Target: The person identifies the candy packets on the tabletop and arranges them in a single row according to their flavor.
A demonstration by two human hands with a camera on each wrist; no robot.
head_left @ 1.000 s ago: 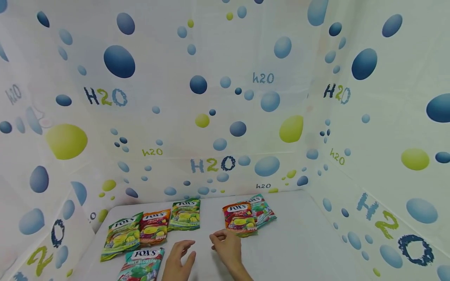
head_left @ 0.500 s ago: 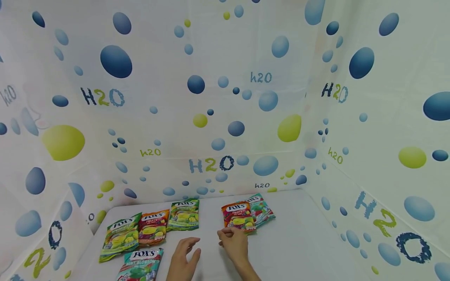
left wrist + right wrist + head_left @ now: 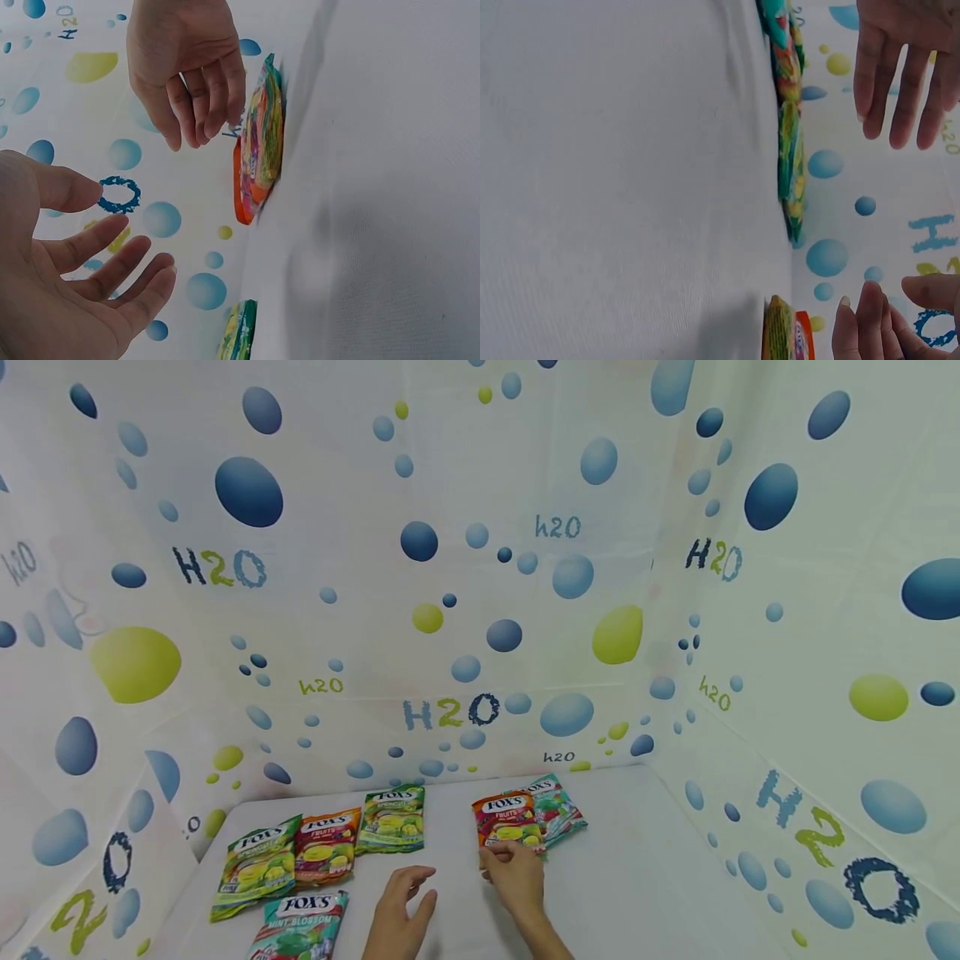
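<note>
The right-side Fox's Fruits bag (image 3: 507, 818) lies on the desk (image 3: 615, 893), long axis running near to far, just beyond the nearer right hand (image 3: 519, 878), whose grip, like that of the left hand (image 3: 400, 914), is empty and loosely parted.

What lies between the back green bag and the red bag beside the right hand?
Only bare white tabletop separates the green bag and the red bag, as the head view shows.
</note>
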